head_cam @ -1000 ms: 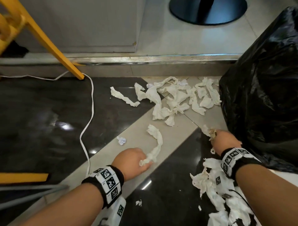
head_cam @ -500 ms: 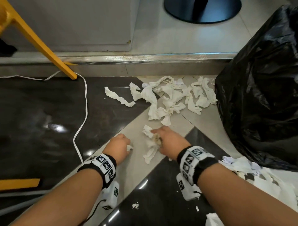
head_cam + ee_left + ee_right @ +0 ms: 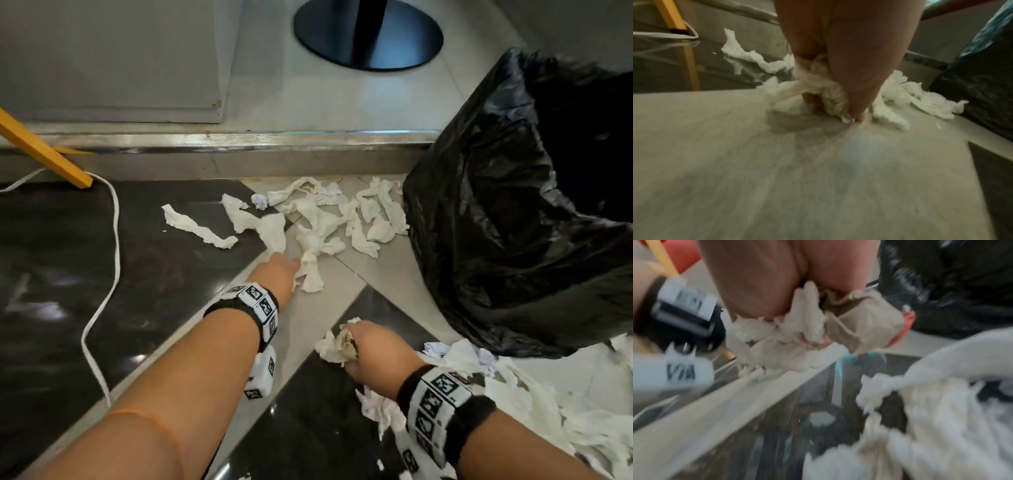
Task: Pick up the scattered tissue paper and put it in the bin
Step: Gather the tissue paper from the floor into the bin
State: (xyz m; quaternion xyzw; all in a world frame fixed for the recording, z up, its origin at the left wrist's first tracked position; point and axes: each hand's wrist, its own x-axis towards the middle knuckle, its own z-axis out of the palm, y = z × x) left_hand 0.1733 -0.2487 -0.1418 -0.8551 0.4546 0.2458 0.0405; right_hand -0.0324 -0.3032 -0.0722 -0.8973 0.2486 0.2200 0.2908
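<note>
White tissue pieces (image 3: 329, 219) lie scattered on the floor by the step, left of the black bin bag (image 3: 520, 205). My left hand (image 3: 279, 274) reaches into the near edge of this pile and its fingers curl round a wad of tissue (image 3: 824, 91) pressed to the floor. My right hand (image 3: 368, 349) is lower, near the bag's base, and grips a crumpled bunch of white and brownish tissue (image 3: 337, 344), also seen as the bunch (image 3: 818, 327) in the right wrist view. More tissue (image 3: 548, 404) lies at the lower right.
A white cable (image 3: 109, 274) runs over the dark tile at left, beside a yellow frame leg (image 3: 44, 154). A metal-edged step (image 3: 239, 144) crosses behind the pile. A round black pedestal base (image 3: 368, 34) stands on the raised floor.
My left hand moved forward from near the small scrap to the big pile and took hold of tissue. My right hand pulled back toward me with its bunch.
</note>
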